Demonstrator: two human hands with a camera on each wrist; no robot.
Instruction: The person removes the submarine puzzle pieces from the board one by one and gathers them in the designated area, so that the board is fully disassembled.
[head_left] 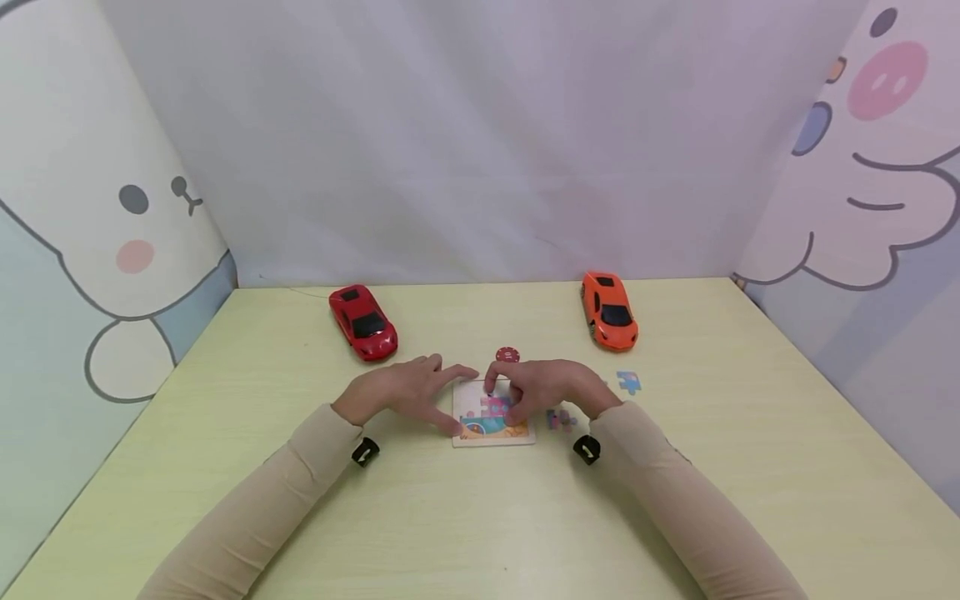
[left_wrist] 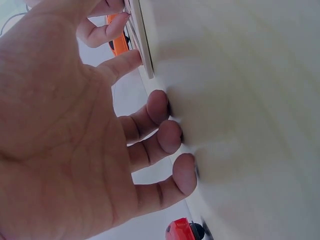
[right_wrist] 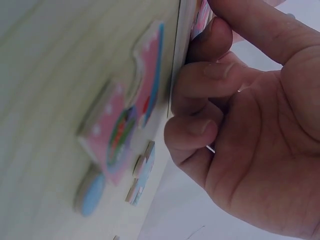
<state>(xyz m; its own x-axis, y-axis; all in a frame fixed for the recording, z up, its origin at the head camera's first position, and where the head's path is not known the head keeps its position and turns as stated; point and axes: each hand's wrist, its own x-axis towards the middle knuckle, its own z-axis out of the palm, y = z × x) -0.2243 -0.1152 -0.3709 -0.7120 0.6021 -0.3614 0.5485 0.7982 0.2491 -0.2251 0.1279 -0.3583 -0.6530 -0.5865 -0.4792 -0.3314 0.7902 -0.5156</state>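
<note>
A small jigsaw board (head_left: 493,443) lies on the table, partly filled with coloured pieces along its lower half. My left hand (head_left: 412,390) is spread at its left side, thumb at the lower left corner and index finger by the top edge. In the left wrist view, the other left fingertips (left_wrist: 170,136) are down at the tabletop. My right hand (head_left: 546,387) reaches over the board's right part, pinching a pink jigsaw piece (head_left: 495,407) between bent index finger and thumb. Its remaining fingers (right_wrist: 192,130) are curled beside the board; the grip is partly hidden.
Loose jigsaw pieces (head_left: 561,419) lie right of the board near my right wrist, and a blue piece (head_left: 628,382) sits farther right. Behind the board is a red poker chip (head_left: 507,355). A red toy car (head_left: 363,323) stands back left, an orange toy car (head_left: 609,312) back right.
</note>
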